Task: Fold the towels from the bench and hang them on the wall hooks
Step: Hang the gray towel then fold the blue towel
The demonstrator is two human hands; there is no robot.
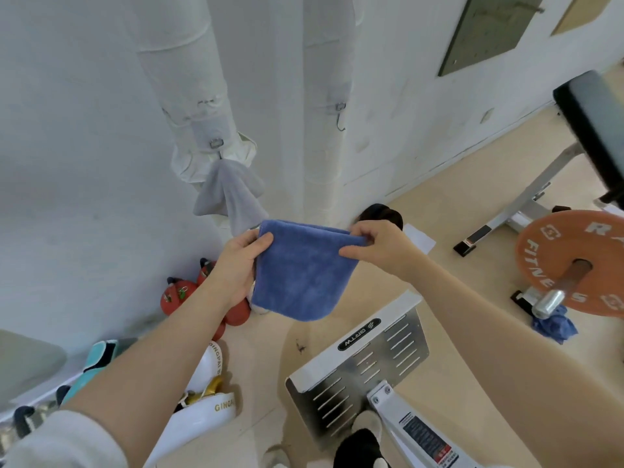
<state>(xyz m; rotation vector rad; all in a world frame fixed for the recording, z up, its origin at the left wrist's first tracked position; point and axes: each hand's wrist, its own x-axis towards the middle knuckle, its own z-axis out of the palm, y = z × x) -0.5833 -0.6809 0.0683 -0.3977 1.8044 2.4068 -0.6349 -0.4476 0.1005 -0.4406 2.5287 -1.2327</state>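
Observation:
A folded blue towel [300,271] hangs in the air between my hands, in front of the white wall. My left hand [241,261] grips its top left corner with the thumb across the front. My right hand [374,246] pinches the top right corner. A grey towel [233,194] hangs from a hook [216,144] strapped to the left white pipe. A bare metal hook [340,116] hangs on the right pipe, above and right of the blue towel. Another crumpled blue towel [553,324] lies on the floor under the barbell.
A metal footplate [358,376] of a gym machine stands below my hands. An orange weight plate [574,261] on a barbell and a black bench [594,126] are at the right. Red kettlebells [177,295] and white boxing gear [206,396] lie by the wall at the left.

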